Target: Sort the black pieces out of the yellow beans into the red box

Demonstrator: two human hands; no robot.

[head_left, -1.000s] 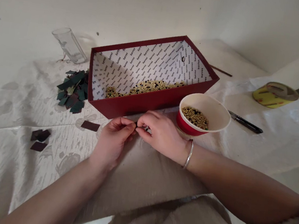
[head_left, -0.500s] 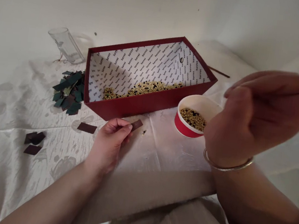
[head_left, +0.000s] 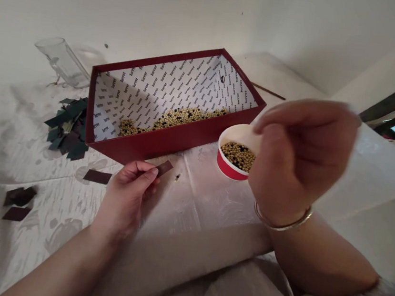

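My left hand (head_left: 131,190) pinches a small dark brown strip (head_left: 165,168) between thumb and fingers, just in front of the red box (head_left: 147,144). A few tiny bead-like grains (head_left: 177,177) lie on the cloth by the strip's tip. My right hand (head_left: 297,160), wearing a bangle, is raised beside the red and white paper tub (head_left: 233,169) and hides its right side. Its thumb and fingers are drawn together; whether anything is between them I cannot make out. Small yellow and black grains (head_left: 238,155) partly fill the tub.
More yellow and black grains (head_left: 179,119) lie in the box. A pile of dark green pieces (head_left: 70,125) sits left of it, with a clear glass (head_left: 65,64) lying tilted behind. Loose brown strips (head_left: 96,176) and dark pieces (head_left: 16,213) rest on the pale cloth. A thin stick (head_left: 269,91) is behind.
The view has swung right, so everything sits further left. My right hand has lowered slightly and turned, fingertips nearer the tub. My left hand still pinches the strip.
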